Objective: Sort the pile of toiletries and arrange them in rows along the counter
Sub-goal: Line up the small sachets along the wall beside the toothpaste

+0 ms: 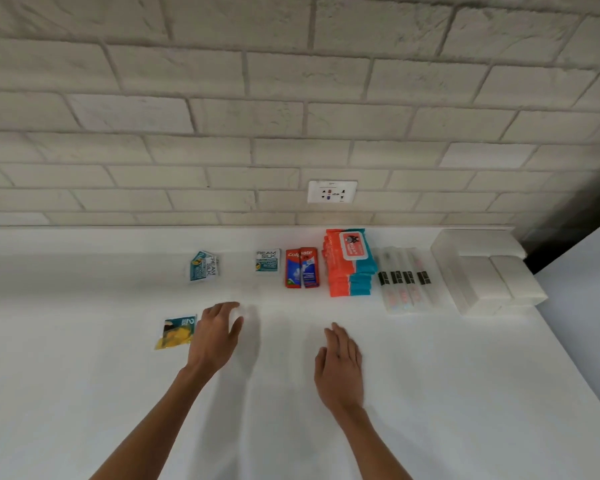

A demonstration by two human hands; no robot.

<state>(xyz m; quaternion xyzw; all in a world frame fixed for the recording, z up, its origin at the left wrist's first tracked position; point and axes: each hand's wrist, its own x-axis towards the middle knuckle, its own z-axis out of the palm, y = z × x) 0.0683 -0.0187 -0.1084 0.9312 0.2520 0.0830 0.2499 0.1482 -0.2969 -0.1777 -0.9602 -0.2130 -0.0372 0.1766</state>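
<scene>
Toiletries [340, 271], head view: a row along the back of the white surface [447, 382]. It holds 2 toothpaste boxes [302, 268], stacked wipes packs [352, 252], 4 wrapped toothbrushes [407, 280] and white blocks [489, 277] with no readable label. Left of the boxes lie 1 white sachet [267, 261] and a sachet heap [204, 266], count unclear. A yellow-teal sachet [176, 332] lies nearer, just beside the left hand [219, 332].
Left hand: fingers straight, loosely spread, empty; contact with the surface unclear. Right hand [340, 358]: flat, fingers together, empty.
</scene>
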